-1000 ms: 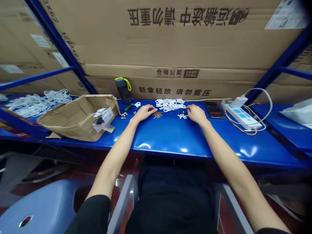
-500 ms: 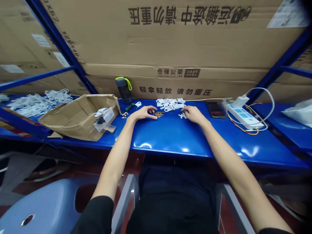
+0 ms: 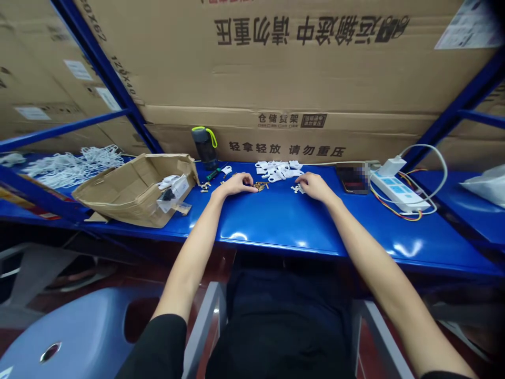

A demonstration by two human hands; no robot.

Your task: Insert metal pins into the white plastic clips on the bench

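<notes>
My left hand (image 3: 237,183) rests at the left side of a small pile of brass-coloured pieces (image 3: 261,186). Its fingers are curled, with a narrow gap to the thumb, and I see nothing held between them. My right hand (image 3: 313,185) is over a little heap of tiny white pieces (image 3: 296,188), fingertips bent together; whatever they pinch is too small to make out. Behind and between both hands lies a pile of white plastic parts (image 3: 278,169). A single white part (image 3: 226,169) and a green-handled screwdriver (image 3: 213,174) lie beyond my left hand.
Left on the blue shelf table (image 3: 276,226) stands an open cardboard box (image 3: 114,202), with white cords (image 3: 74,166) beyond. A bottle (image 3: 205,150) stands at the back. On the right are a phone (image 3: 351,179) and a power strip (image 3: 400,192) with loose cables. A stool (image 3: 79,326) is below.
My left thumb and fingers have come closer together beside the brass-coloured pieces. My right hand stays at the tiny white pieces. The whole view has shifted slightly.
</notes>
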